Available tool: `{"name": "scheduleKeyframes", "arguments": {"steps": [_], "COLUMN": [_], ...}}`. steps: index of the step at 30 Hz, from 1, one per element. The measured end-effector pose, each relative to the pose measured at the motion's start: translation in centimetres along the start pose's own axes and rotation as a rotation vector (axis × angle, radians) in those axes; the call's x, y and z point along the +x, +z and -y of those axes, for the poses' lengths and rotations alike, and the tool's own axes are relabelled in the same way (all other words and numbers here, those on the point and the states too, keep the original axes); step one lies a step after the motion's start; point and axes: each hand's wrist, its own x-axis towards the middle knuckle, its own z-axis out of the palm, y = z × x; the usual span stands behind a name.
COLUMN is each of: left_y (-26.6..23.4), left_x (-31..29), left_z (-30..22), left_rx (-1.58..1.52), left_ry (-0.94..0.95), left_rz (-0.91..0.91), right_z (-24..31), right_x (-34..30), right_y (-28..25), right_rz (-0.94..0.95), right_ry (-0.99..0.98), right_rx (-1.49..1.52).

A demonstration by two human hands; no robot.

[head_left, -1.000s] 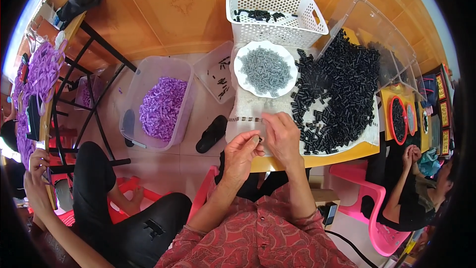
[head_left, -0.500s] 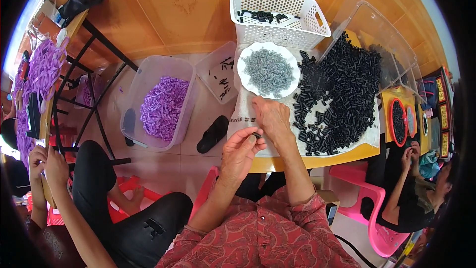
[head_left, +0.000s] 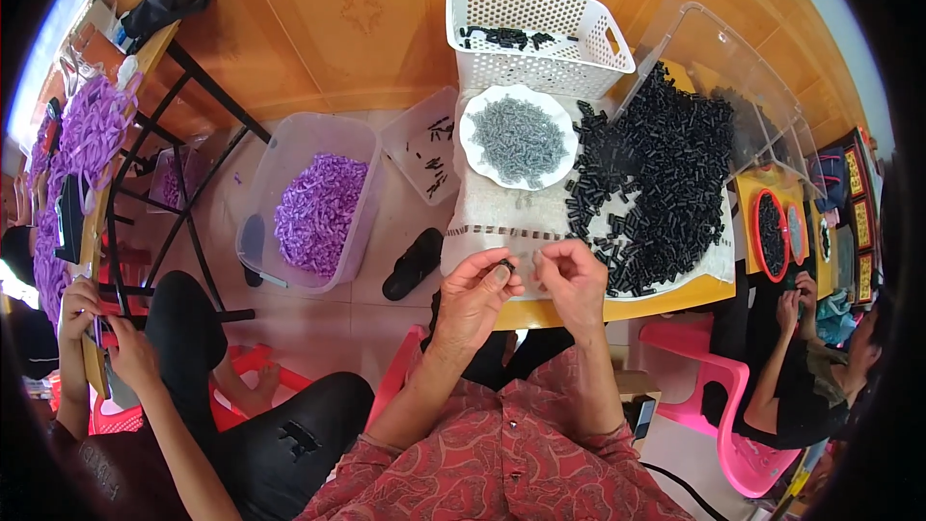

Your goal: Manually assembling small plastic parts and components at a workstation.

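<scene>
We sit at a yellow-edged table (head_left: 627, 309) spread with a white cloth (head_left: 473, 205). On its right side we have a broad heap of black tubes (head_left: 675, 164); at the far edge stands a white perforated basket (head_left: 545, 68), and just before it a scalloped white plate (head_left: 522, 185) bearing a pile of grey pieces (head_left: 521, 138). Our right hand (head_left: 574, 285) has thumb and fingertips together; we cannot tell whether it grasps anything. Beside it, our left hand (head_left: 473, 297) pinches a small black piece (head_left: 505, 266) above the near edge
</scene>
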Motion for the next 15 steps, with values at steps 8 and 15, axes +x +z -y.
{"name": "scheduleKeyframes", "arguments": {"steps": [8, 15], "left_y": [0.1, 0.4], "left_x": [-0.3, -0.5], "left_z": [0.6, 0.8], "left_rx": [-0.051, -0.075], "left_ry": [-0.060, -0.059], "left_rz": [-0.007, -0.014], "right_z": [1.7, 2.1], "right_x": [-3.0, -3.3], "right_y": [-0.2, 0.7], "right_rz": [0.018, 0.061], "right_ry": [-0.027, -0.031], "right_rx": [0.143, 0.181]}}
